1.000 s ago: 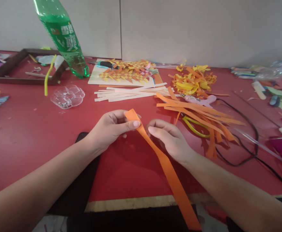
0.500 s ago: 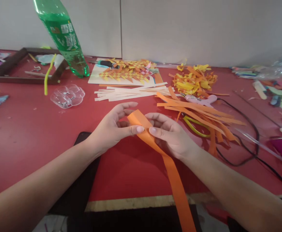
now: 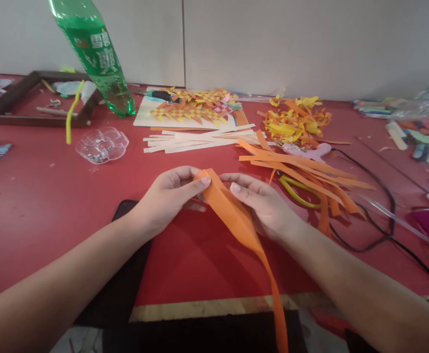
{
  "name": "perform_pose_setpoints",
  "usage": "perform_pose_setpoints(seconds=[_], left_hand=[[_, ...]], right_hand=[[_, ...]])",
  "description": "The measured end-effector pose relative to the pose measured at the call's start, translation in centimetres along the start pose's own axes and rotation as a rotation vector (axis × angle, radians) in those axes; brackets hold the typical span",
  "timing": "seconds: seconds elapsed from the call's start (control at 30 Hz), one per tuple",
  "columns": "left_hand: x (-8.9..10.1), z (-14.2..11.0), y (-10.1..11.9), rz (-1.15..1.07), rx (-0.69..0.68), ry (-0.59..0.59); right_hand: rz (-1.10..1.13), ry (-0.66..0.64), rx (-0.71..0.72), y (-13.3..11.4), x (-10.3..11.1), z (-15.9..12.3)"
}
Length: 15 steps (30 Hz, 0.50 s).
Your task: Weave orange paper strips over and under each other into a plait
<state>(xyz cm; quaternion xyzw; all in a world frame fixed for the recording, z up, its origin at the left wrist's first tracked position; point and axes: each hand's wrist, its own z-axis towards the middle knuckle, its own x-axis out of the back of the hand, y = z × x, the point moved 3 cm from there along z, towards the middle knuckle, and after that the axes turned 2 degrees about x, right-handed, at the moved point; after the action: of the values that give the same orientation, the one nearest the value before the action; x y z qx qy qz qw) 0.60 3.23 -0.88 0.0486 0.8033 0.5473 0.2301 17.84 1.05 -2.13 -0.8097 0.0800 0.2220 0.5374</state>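
Note:
A long orange paper strip (image 3: 232,211) is held above the front of the red table, its upper end folded over and its tail twisting down past the table edge. My left hand (image 3: 173,193) pinches the upper end, thumb on top and fingers behind. My right hand (image 3: 262,201) grips the strip's right side lower down, its fingers partly hidden behind the paper. More orange strips (image 3: 302,169) lie to the right of my hands, over scissors with yellow handles (image 3: 298,193). Beyond my hands is a bundle of pale strips (image 3: 192,140).
A green bottle (image 3: 100,59) stands at the back left near a dark wooden frame (image 3: 34,119) and a clear flower-shaped tray (image 3: 104,145). Woven orange-yellow pieces (image 3: 192,110), a heap of scraps (image 3: 297,120) and a pink glue gun (image 3: 310,151) with a black cord lie farther back.
My left thumb has moved up to the strip's upper end, and my right hand has shifted slightly right. The strip's tail has turned and now hangs more edge-on.

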Motion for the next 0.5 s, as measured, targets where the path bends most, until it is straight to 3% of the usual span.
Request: perform_pose_setpoints(seconds=[0.17,0.5], left_hand=[[-0.60,-0.33,-0.17,0.153,0.110,-0.153],[-0.76,-0.55,0.13,0.245,0.114,-0.194]], right_hand=[[-0.037,-0.045,0.002,0.12,0.11,0.10],[-0.212,-0.048,0.107,-0.07,0.35,-0.04]])
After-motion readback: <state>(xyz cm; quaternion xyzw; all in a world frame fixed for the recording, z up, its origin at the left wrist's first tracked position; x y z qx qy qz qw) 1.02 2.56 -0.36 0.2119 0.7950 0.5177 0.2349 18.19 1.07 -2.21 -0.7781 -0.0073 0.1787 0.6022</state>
